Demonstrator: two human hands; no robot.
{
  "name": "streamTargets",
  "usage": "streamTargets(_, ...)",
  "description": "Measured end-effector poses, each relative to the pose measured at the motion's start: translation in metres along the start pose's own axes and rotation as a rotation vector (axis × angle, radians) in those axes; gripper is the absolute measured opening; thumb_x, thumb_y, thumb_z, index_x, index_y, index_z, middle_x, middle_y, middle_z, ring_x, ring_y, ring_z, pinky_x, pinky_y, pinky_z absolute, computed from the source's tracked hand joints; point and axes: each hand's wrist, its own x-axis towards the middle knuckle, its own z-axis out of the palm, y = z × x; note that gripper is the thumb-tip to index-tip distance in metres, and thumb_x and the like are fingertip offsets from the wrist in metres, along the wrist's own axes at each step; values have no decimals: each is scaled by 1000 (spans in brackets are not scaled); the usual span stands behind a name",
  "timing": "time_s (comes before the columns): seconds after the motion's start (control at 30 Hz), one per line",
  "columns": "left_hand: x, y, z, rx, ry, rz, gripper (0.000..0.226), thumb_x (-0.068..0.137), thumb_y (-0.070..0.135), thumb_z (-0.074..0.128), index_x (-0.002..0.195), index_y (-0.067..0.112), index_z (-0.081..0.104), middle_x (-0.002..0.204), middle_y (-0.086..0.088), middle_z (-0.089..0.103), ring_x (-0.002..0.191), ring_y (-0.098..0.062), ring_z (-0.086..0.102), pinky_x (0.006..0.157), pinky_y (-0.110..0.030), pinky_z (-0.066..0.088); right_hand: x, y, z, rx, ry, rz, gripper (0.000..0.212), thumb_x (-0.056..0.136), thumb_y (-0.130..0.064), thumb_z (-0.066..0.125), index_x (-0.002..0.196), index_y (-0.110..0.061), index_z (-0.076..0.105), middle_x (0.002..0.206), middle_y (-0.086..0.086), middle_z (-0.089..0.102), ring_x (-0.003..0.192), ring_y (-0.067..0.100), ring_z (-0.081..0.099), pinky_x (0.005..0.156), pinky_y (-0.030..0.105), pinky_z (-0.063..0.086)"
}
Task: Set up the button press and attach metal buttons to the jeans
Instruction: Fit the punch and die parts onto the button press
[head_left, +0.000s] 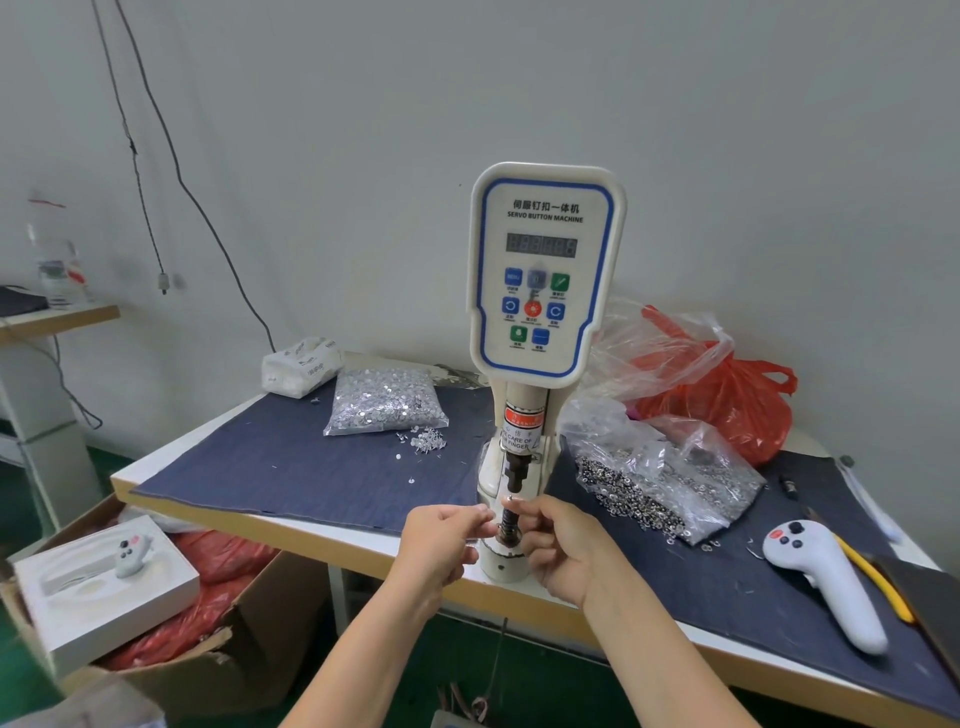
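Spring-loaded lower die (510, 525) at near base of button press (540, 291) on desk (291, 525) is pinched by right hand (558, 551), left hand (441, 540) grip curled beside it, contents unclear; judged small, stiff, slippery metal, best held by shaft.

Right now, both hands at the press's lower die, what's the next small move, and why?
Probably seat the small piece squarely on the lower die and then pull both hands clear. The right hand pinches at the die's top, the left hand steadies beside it, and both sit right under the punch, below the finger warning label. No jeans are under the press yet.
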Motion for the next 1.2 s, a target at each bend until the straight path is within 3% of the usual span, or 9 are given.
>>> streamTargets(0.27, -1, -2, -2, -4, -3, 4, 14, 87, 16, 64, 82, 6, 72, 62, 4, 71, 39, -5, 43, 38, -15, 25, -3, -3, 0, 44, 1, -18, 18, 89, -2, 54, 72, -3, 62, 54, -2, 37, 31, 2, 25, 26, 12, 19)
streamTargets(0.43, 0, -3, -3, 2, -4, 9, 14, 87, 17, 64, 82, 7, 73, 63, 4, 71, 39, -5, 44, 38, -15, 25, -3, -2, 0, 51, -13, -23, 15, 88, -2, 54, 76, -2, 63, 55, -2, 38, 31, 2, 25, 27, 12, 19)
streamTargets(0.67, -1, -4, -2, -5, -15, 8, 12, 86, 16, 65, 81, 8, 72, 62, 4, 70, 38, -6, 43, 37, -15, 24, -2, -1, 0, 1, 3, -66, 21, 83, -2, 61, 65, -10, 54, 56, -3, 38, 32, 2, 24, 28, 12, 18)
streamTargets(0.97, -2, -4, -2, 7, -9, 14, 12, 86, 15, 65, 80, 8, 72, 65, 2, 71, 41, -7, 43, 37, -15, 26, -1, -2, 1, 48, -12, -64, 24, 85, 0, 58, 65, -9, 50, 53, -3, 36, 31, 2, 25, 27, 12, 19)
streamTargets(1.2, -2, -4, -2, 10, -6, 6, 13, 86, 15, 65, 77, 9, 72, 64, 3, 71, 41, -7, 43, 37, -15, 25, -3, 1, 3, 71, -6, -81, 12, 91, -8, 55, 88, 2, 62, 58, -2, 34, 30, 2, 26, 27, 11, 20)
